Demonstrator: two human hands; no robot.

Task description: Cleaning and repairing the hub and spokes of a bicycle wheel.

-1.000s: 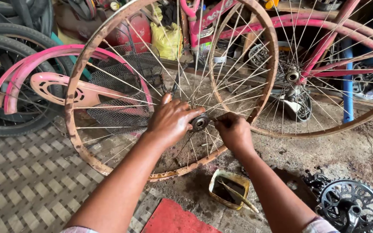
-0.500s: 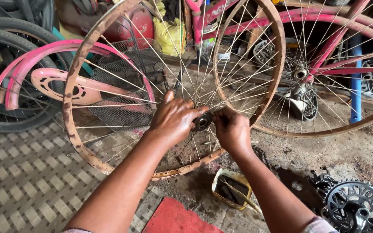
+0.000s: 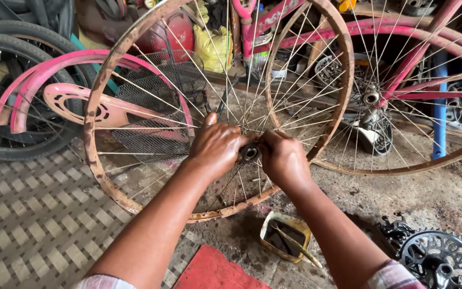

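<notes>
A rusty spoked bicycle wheel (image 3: pixel 93 155) stands upright in front of me. Both my hands grip its metal hub (image 3: pixel 250 153) at the centre. My left hand (image 3: pixel 217 147) wraps the hub from the left side, fingers curled round it. My right hand (image 3: pixel 283 159) pinches the hub from the right, thumb and fingers closed on it. The hub's end cap shows between the two hands; the rest of it is hidden by my fingers.
A small tin of dark grease with a stick (image 3: pixel 286 237) sits on the ground below. A chainring (image 3: pixel 439 260) lies bottom right, a red mat (image 3: pixel 215 270) near me. Pink mudguards (image 3: pixel 54 69), a wire basket (image 3: pixel 156 112), tyres (image 3: pixel 6 91) and a pink bicycle frame with wheel (image 3: pixel 402 91) stand behind.
My hands stay on the hub with small shifts of the fingers. The view has drifted slightly, so wheel and hands sit a little lower and more central.
</notes>
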